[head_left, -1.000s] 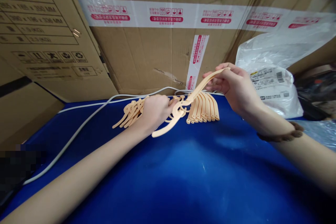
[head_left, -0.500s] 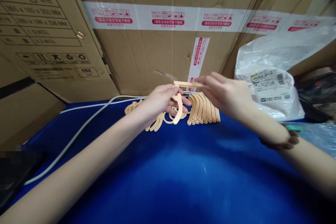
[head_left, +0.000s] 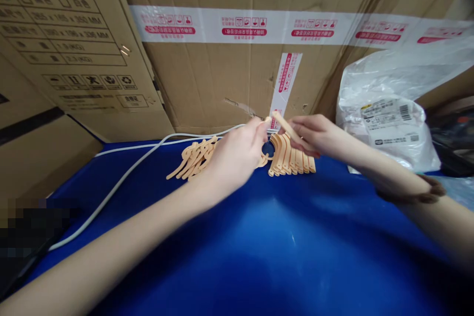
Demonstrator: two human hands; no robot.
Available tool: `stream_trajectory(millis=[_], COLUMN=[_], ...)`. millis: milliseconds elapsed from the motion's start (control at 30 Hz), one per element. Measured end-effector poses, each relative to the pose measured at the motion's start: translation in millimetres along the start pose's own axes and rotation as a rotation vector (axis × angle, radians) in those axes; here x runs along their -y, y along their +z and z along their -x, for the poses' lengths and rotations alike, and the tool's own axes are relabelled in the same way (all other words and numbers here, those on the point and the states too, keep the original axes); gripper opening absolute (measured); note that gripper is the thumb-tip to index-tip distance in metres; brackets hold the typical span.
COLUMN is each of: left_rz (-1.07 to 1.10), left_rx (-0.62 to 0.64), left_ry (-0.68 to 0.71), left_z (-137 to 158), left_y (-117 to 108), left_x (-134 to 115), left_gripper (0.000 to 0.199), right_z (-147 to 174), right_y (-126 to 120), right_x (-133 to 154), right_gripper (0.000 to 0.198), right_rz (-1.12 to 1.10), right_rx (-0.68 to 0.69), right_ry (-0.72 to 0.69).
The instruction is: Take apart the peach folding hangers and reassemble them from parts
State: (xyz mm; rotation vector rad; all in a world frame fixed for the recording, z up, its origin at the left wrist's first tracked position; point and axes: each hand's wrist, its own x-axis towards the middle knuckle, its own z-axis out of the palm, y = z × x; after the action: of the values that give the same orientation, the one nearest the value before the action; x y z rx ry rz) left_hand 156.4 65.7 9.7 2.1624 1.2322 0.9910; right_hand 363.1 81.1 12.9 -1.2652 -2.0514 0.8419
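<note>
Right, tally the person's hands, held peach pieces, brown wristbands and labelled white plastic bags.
Hands: 2, the left hand and the right hand
Held peach pieces: 2, the right-hand piece and the left-hand piece, mostly hidden
Brown wristband: 1
Labelled white plastic bag: 1
Total: 6

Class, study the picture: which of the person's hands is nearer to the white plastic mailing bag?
Right. In the picture, the right hand is just left of the white plastic mailing bag; the left hand is farther left, near mid-picture.
</note>
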Motion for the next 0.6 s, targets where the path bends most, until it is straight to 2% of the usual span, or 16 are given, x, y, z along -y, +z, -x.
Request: stream_trajectory(millis=[67,200,267,367,500,600], left_rz=[0.106,0.034,0.023,-0.113,-0.337,-0.425], left_rx=[0.095,0.211,0.299,0.347,0.262,0.215], left_ry=[-0.123,-0.357,-0.417,-0.420,-0.345,-0.338], left_z=[-10.0,-25.6,-25.9,-20.7,-15.1,-11.7], left_y=[-20.6,-65.3,-78.5,-82.1,-73.6,-66.9], left_x=[8.1,37.9,54.8,76.4,93.3,91.9], left_gripper=[0.036,0.030,0.023,0.025,0.028,0.029], right_z=[-4.9,-3.5,3.0,16.4,32.5,39.1], right_y=[-14.9,-37.5,-42.0,-42.3,-36.8,-31.3], right_x=[-11.6,-33.7,-39.0,-39.3,-38.3,-44.8], right_gripper=[0.032,0.032,0.028,0.026,0.023,0.019], right_rz=[-0.020,0.268,0.411,0.608,0.842,0.844], right_rx=[-0.108,-0.288,-0.337,-0.344,-0.307,-0.279], right_ry=[-0.007,-0.040,-0.083,-0.188,-0.323,-0.377])
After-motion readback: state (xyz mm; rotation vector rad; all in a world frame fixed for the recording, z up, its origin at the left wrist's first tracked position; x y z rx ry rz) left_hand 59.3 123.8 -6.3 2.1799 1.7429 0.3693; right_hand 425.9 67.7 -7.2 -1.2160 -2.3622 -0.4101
